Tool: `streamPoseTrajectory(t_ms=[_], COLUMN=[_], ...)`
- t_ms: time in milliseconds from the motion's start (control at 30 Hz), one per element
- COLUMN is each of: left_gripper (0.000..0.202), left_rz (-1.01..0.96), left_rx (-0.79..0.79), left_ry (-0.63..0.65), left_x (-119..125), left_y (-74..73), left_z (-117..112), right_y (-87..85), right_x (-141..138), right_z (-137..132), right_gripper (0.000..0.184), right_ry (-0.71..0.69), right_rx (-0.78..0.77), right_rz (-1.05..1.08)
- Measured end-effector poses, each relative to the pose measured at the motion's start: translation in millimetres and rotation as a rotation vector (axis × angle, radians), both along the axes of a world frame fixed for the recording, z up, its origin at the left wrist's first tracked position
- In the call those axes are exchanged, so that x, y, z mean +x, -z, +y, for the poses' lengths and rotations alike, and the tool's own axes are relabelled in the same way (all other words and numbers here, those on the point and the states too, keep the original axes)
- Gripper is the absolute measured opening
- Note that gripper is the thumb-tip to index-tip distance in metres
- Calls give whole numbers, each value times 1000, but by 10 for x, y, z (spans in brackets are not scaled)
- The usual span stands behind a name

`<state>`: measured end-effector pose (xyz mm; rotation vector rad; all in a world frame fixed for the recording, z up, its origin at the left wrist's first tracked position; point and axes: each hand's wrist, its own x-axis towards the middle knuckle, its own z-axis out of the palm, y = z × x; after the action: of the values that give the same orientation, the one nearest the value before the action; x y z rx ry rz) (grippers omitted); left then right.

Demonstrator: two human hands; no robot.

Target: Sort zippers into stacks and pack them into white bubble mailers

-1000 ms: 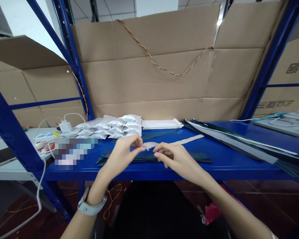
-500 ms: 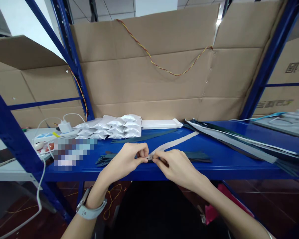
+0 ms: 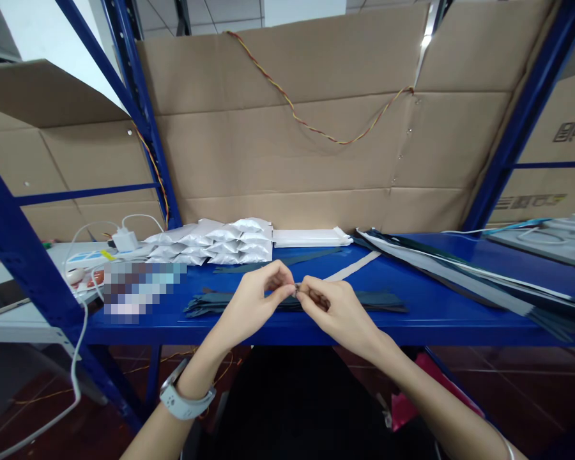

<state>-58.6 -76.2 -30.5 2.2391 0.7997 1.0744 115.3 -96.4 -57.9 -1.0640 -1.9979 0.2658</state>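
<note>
My left hand (image 3: pixel 256 295) is closed in a pinch, its thumb and index fingertip meeting the right fingertips above the front of the blue table. Between the fingertips is a small dark piece (image 3: pixel 296 289), too small to name. My right hand (image 3: pixel 338 310) is pinched too, its other fingers curled in. A long light grey strip (image 3: pixel 354 265) runs from the back of the table down behind my right hand, where its near end is hidden. Beneath both hands lies a bundle of dark green strips (image 3: pixel 381 301), partly covered by them.
Silvery white packets (image 3: pixel 234 241) are stacked at the back left, beside a flat white packet (image 3: pixel 311 237). Long dark and grey strips (image 3: pixel 441 271) spread across the right side. A phone (image 3: pixel 7 298) and a white charger (image 3: pixel 124 239) lie at left. Cardboard (image 3: pixel 287 153) closes off the back.
Both hands have risen slightly off the table together, still pinched at the fingertips. The near part of the light grey strip is now hidden behind my right hand.
</note>
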Motion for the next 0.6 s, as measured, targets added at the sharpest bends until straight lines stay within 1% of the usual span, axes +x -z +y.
streamPoseTrajectory(t_ms=[100,167,233,300,400,433,500,533,600], left_gripper=[8,13,11,8,6,7,6,4,3], left_rz=[-11,15,52,64,49,33,-37,-92,-203], left_rx=[52,128,208,259,262,262,288,312,360], left_ry=[-67,-124,-164,-175,-154,-158,-207,-252,-364], left_x=[26,33,42,63,89,74,-35,-137,-437], left_y=[16,7,-11,-28,-57,-76,-138,-181,-273], left_z=[-7,-23,-49,-82,-119,-119,-91,-60,30], right_y=[-1,-14,-42,-79,-127,-137,-149,-153,-162], right_x=[-7,1,19,38,74,100,203,285,514], right_z=[-12,-16,-24,-38,-52,-42,14,62,190], right_gripper=[18,17,18,19,22,22,21,20,20], right_ry=[-4,2,5,3,-3,17,112,173,272], right_rx=[3,-10,-34,-50,-35,-13,48,71,99], right_rz=[37,41,33,23,-8,-26,-56,-63,-66])
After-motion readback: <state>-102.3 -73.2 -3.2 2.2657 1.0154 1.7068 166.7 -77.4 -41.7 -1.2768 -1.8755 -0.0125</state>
